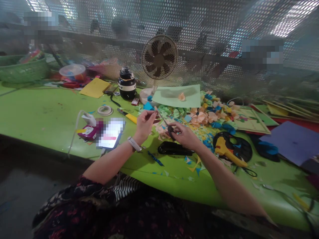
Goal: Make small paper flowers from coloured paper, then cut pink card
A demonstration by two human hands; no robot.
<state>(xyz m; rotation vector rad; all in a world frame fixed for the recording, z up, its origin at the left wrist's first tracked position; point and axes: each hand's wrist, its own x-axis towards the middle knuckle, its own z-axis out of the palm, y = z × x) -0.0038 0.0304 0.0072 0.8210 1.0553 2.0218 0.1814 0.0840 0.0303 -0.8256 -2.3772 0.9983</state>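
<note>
My left hand point(144, 125) is raised over the green table point(50, 113), thumb and fingertips pinched on a small piece of peach paper point(156, 109). In my right hand point(184, 135) are scissors point(170, 130) with dark handles. Their blades point up and left, close to my left fingertips; whether they touch the paper I cannot tell. Beneath my right hand lies a black stapler point(174, 148). Around and behind the blades spread paper scraps point(165, 131) and a heap of folded paper petals point(199, 116) in peach, green, blue and yellow.
A fan point(159, 58) and a black jar point(127, 84) stand at the back. Left lie a phone point(111, 134), a tape roll point(105, 110) and a yellow cutter point(131, 117). Right are a yellow glue gun point(228, 151) and purple paper point(294, 141). Perforated mesh point(214, 20) rises behind.
</note>
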